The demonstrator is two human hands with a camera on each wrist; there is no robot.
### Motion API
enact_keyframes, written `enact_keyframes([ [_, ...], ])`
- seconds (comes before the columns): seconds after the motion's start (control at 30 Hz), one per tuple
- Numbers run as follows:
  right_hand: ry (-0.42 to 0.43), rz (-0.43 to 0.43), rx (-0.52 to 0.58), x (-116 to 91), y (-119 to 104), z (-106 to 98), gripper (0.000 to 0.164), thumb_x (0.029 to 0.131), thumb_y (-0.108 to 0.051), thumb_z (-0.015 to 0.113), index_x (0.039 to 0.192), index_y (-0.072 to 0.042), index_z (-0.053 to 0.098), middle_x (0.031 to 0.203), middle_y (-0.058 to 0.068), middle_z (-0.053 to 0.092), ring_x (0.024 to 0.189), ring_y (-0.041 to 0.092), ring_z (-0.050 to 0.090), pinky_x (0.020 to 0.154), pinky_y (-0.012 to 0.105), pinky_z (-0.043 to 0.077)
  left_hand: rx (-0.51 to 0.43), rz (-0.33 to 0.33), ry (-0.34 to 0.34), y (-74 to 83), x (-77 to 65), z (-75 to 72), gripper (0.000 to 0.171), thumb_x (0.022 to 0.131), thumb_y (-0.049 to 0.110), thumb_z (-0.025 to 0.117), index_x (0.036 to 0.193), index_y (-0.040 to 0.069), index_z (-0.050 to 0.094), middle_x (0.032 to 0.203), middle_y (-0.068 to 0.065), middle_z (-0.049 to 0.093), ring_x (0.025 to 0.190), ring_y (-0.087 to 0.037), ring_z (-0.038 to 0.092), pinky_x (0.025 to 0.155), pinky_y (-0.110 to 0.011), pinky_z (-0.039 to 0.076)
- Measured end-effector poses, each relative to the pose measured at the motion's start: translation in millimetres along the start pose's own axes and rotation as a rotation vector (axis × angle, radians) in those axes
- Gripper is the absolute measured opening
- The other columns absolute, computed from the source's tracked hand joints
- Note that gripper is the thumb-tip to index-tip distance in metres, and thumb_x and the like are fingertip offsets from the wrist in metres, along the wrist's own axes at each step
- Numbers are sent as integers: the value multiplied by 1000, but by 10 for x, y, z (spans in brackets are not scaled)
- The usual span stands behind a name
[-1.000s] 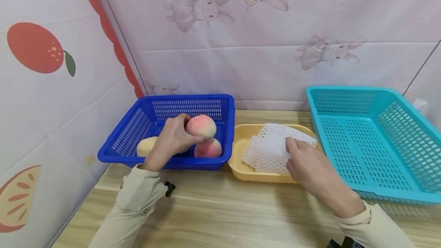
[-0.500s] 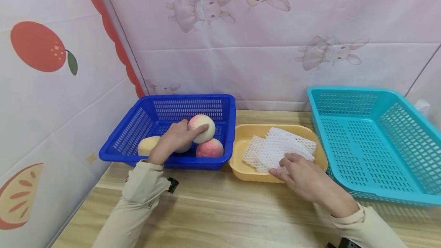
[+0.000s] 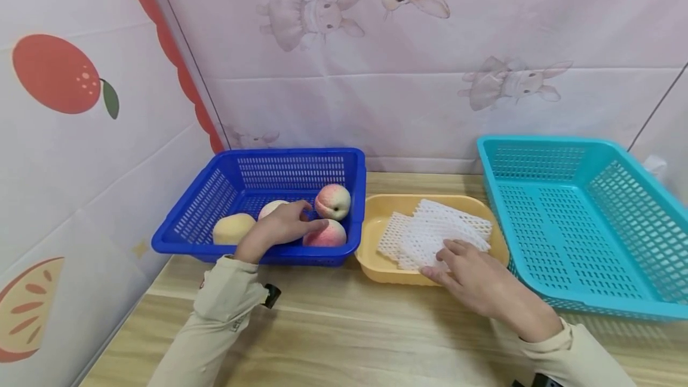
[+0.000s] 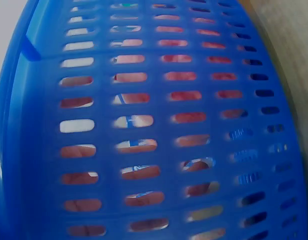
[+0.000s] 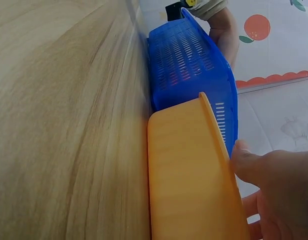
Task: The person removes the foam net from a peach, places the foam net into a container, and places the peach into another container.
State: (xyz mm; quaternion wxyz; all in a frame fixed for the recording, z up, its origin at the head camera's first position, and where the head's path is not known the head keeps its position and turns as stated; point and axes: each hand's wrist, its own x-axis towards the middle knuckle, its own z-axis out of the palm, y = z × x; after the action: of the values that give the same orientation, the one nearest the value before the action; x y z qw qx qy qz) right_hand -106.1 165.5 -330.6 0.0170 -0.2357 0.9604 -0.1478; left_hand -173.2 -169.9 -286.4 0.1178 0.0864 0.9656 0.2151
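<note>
My left hand (image 3: pixel 282 224) reaches over the front rim of the blue basket (image 3: pixel 166 237), holding nothing. Its thumb overlaps a pink peach (image 3: pixel 328 236) at the front right. Behind that lies another peach (image 3: pixel 333 202), stem dimple showing. A paler round fruit (image 3: pixel 271 208) is partly hidden by the hand, with a pale yellow fruit (image 3: pixel 232 229) left of it. In the left wrist view the basket wall (image 4: pixel 159 110) hides most of the hand. My right hand (image 3: pixel 475 276) hangs over the front rim of the yellow tray (image 3: pixel 371 255), fingertips at the white foam nets (image 3: pixel 435 235).
A turquoise basket (image 3: pixel 559 226) stands on the right, close beside the yellow tray. The tray borders the blue basket. Behind them rises a wall covering (image 3: pixel 408 124) with rabbit prints. The wooden table (image 3: pixel 365 327) runs along the front.
My left hand has let go of a peach, which now lies at the basket's right back, and has moved lower. The right hand released the foam nets earlier and has since stayed still.
</note>
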Motion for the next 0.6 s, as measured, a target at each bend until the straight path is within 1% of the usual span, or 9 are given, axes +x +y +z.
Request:
enact_keyframes([
  [0.07, 1, 3, 1, -3, 1, 0, 60, 97, -56, 42, 111, -3, 65, 130, 26, 54, 124, 44, 47, 95, 58, 42, -1, 6, -11, 13, -2, 10, 62, 93, 45, 57, 128, -6, 52, 116, -18, 62, 103, -29, 58, 92, -44, 46],
  [0.1, 3, 1, -2, -4, 3, 0, 59, 97, -55, 42, 111, -3, 65, 130, 26, 54, 124, 44, 47, 95, 58, 42, -7, 6, -15, 21, -5, 12, 61, 94, 45, 57, 128, -5, 52, 114, -17, 63, 102, -28, 58, 92, -44, 46],
  [0.23, 7, 1, -9, -10, 7, 1, 58, 97, -55, 43, 111, -3, 65, 129, 26, 53, 123, 43, 47, 94, 58, 42, -22, 25, -23, 46, -11, 18, 55, 94, 44, 56, 124, -3, 55, 106, -13, 63, 97, -26, 57, 89, -42, 47],
  [0.3, 12, 1, -14, -15, 9, 0, 58, 97, -56, 43, 110, -4, 65, 129, 25, 54, 122, 43, 48, 93, 57, 43, -20, 26, -21, 54, -12, 19, 52, 94, 43, 57, 122, -1, 56, 102, -11, 63, 94, -25, 57, 85, -40, 48],
  [0.37, 26, -6, -20, -23, 12, -1, 55, 97, -55, 45, 108, -6, 66, 127, 24, 55, 121, 42, 50, 91, 57, 45, -15, 32, -10, 63, -16, 20, 50, 94, 42, 58, 121, 0, 57, 102, -11, 64, 93, -24, 58, 84, -40, 48],
  [0.47, 90, -27, -50, -40, 9, -10, 47, 96, -51, 51, 103, -8, 67, 121, 21, 60, 115, 39, 55, 86, 56, 48, -10, 40, 22, 91, -32, 27, 48, 93, 39, 60, 120, 0, 57, 104, -12, 64, 93, -25, 58, 83, -40, 49],
  [0.53, 150, -43, -77, -55, 3, -30, 42, 95, -47, 55, 100, -8, 68, 117, 19, 63, 110, 38, 58, 84, 55, 49, -5, 46, 47, 129, -54, 34, 47, 93, 38, 61, 121, -1, 56, 106, -12, 63, 94, -25, 58, 85, -41, 49],
  [0.6, 217, -48, -89, -71, -7, -63, 37, 94, -44, 58, 97, -8, 69, 110, 15, 66, 102, 35, 63, 78, 53, 51, -10, 51, 76, 177, -81, 45, 48, 93, 37, 61, 123, -1, 55, 109, -13, 63, 97, -26, 58, 87, -42, 49],
])
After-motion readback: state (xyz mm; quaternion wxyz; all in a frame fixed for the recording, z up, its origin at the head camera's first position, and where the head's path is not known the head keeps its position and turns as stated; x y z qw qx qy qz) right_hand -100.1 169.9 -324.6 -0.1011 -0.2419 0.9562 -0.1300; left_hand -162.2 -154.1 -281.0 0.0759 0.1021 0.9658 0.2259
